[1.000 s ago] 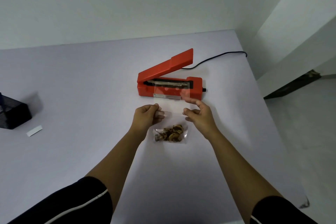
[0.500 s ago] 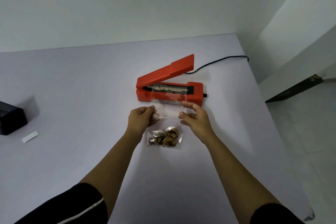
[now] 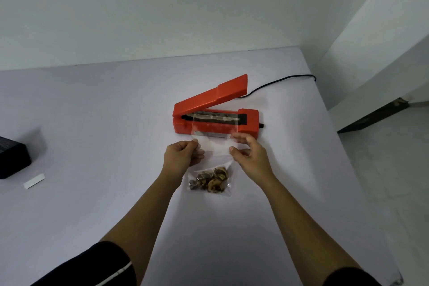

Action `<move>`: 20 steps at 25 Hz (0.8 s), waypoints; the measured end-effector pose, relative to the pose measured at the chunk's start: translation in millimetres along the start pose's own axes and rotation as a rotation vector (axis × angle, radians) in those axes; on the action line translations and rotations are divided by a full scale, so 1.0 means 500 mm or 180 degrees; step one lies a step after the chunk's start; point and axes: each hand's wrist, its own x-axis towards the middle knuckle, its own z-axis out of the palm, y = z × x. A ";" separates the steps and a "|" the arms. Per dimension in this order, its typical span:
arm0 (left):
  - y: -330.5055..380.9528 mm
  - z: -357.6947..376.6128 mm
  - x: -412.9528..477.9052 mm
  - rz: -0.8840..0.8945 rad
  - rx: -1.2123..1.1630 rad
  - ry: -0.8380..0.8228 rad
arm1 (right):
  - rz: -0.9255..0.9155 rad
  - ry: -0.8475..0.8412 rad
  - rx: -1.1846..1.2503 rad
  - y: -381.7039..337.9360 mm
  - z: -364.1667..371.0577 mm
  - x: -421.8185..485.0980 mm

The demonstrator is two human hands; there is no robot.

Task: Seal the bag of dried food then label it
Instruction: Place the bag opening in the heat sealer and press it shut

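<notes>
Clear bag [image 3: 213, 158], brown dried food [image 3: 210, 181] gathered at its bottom, pinched at both sides by left hand [image 3: 180, 155] and right hand [image 3: 251, 158], mouth laid over red sealer [image 3: 216, 121], arm raised, table [image 3: 116, 111] stretched wide leftward, edge near at right.

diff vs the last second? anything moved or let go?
Barely any change. The left hand and right hand keep pinching the bag by its sides, with its mouth over the front of the open sealer. The filled end drifted slightly toward the person's left. Nothing was let go. The sealer's arm stays raised; the white strip and black box are unmoved.
</notes>
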 end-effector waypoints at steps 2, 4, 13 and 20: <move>-0.003 -0.001 0.001 -0.0006 0.0024 -0.0032 | -0.0328 0.0388 -0.0754 -0.013 -0.004 -0.008; -0.006 -0.003 0.000 -0.0019 0.0042 -0.0051 | -0.1013 0.1120 -0.1028 -0.044 -0.015 -0.016; -0.006 -0.005 0.001 -0.0058 0.0027 -0.0052 | -0.2596 0.1190 -0.2362 -0.259 -0.047 0.041; -0.010 -0.009 0.005 -0.0078 0.0019 -0.0057 | -0.2027 0.0706 -0.3619 -0.209 -0.054 0.073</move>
